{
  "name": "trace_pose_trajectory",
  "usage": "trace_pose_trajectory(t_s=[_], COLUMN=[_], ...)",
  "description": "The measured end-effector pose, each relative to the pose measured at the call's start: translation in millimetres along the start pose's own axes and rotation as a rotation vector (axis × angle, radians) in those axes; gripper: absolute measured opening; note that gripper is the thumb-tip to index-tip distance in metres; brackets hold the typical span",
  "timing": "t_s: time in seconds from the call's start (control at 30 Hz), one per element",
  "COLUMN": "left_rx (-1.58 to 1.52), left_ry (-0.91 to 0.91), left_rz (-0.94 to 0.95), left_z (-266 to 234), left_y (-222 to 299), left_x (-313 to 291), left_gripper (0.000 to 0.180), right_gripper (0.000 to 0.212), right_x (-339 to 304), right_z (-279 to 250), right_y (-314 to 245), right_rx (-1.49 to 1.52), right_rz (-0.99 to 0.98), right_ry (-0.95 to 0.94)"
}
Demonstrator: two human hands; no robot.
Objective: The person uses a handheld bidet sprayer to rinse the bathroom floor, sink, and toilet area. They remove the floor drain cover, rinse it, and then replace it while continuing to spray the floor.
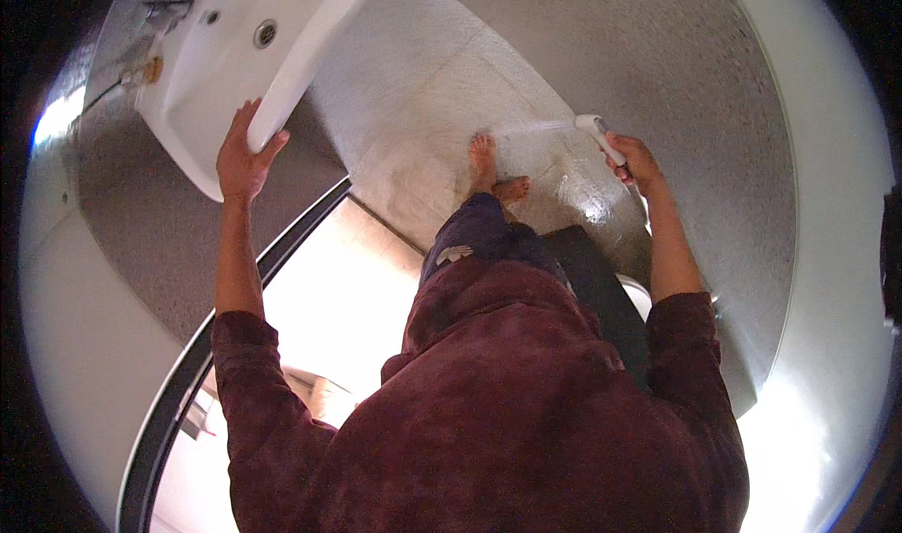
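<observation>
In my right hand (637,163) is a white shower head (594,131), the fingers wrapped round its handle. A jet of water (536,127) sprays leftward from it, toward my bare feet (483,157) on the wet floor (413,92). My left hand (247,157) rests against the near corner of a white washbasin (282,82), fingers stretched out and thumb apart. The basin rim lies between thumb and fingers. Part of the shower hose (646,216) shows below my right wrist.
A metal drain (266,33) sits in the basin, with a tap (167,15) at its far left. Speckled grey walls (648,45) rise around the floor. A dark-framed doorway (272,251) opens at the lower left onto a bright area. Something dark and flat (601,289) lies behind my right side.
</observation>
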State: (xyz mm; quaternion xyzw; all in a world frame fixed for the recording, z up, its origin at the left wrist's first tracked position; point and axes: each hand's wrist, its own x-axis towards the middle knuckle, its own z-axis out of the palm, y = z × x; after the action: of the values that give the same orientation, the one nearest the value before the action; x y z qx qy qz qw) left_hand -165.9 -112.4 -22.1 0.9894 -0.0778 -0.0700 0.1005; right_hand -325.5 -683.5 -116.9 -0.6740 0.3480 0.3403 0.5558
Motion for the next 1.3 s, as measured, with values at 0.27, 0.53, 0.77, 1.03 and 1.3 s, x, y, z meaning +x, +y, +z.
trace_pose_trajectory(t_s=[0.27, 0.53, 0.77, 1.03, 1.3], left_rx=[0.046, 0.213, 0.246, 0.223, 0.243], left_ry=[-0.067, -0.009, -0.039, -0.087, -0.076], left_rz=[-0.028, -0.02, -0.069, -0.116, -0.118], left_z=[-7.0, -11.5, -8.8, -20.3, -5.9], left_y=[5.6, 11.1, 5.4, 23.7, 7.5], left_x=[0.5, -11.2, -11.8, -12.3, -5.3], left_gripper=[0.088, 0.087, 0.089, 0.089, 0.082], right_gripper=[0.047, 0.047, 0.044, 0.049, 0.051], right_x=[6.5, 31.1, 53.0, 58.0, 55.0], right_z=[-6.2, -13.7, -28.0, -31.8, -51.2], right_y=[-62.3, -51.1, -64.0, -29.6, -20.8], right_rx=[-0.146, -0.354, -0.207, -0.248, -0.559], right_rz=[0.057, 0.028, -0.304, -0.324, -0.598], right_ry=[0.034, 0.103, 0.254, 0.343, 0.198])
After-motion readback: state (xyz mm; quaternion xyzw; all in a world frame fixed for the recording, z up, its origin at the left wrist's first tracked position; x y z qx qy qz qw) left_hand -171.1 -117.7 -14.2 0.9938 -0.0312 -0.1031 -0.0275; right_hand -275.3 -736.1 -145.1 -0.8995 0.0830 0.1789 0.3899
